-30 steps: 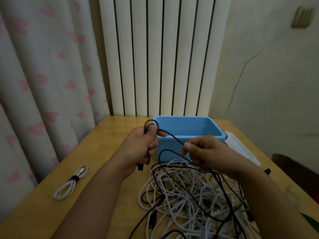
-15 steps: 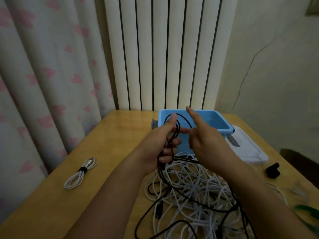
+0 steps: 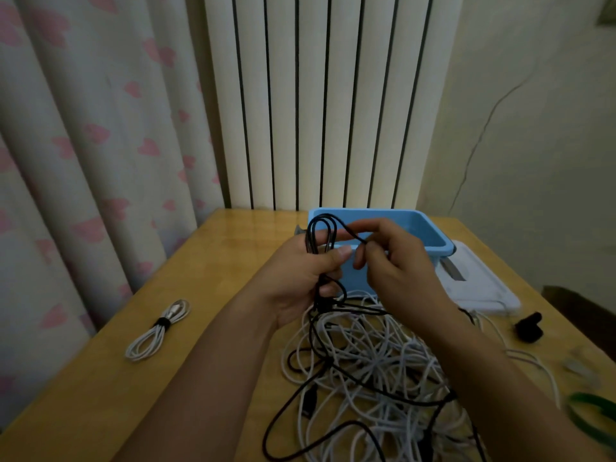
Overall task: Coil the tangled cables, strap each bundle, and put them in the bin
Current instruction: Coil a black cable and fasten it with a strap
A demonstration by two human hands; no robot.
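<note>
A blue bin (image 3: 430,233), smooth plastic with a rolled rim, stands on the wooden table (image 3: 213,261) in front of a ribbed white radiator (image 3: 316,101). Just right of the bin lies a flat white lid (image 3: 483,285), and right of that a small black clip-like thing (image 3: 529,328), too dim to name. Further right and nearer, at the table's edge, is something green (image 3: 593,415), blurred. Left of the bin hangs a pale curtain (image 3: 83,145) with pink hearts.

Well left of the bin on the bare wood lies a white bundle (image 3: 158,330), coiled long and narrow and cinched at its middle by a black strap.

In front of the bin a heap (image 3: 373,368) of thin, round white cables sprawls in loose loops, black strands running through it.

Both hands are raised over the heap and hide part of the bin's near wall. The left hand (image 3: 300,281) grips several upright loops of a black cable (image 3: 320,238), thumb pressed across them. The right hand (image 3: 396,268) pinches a strand of the same cable between curled fingers, just beside the loops. The cable's tail drops from the left hand into the heap.
</note>
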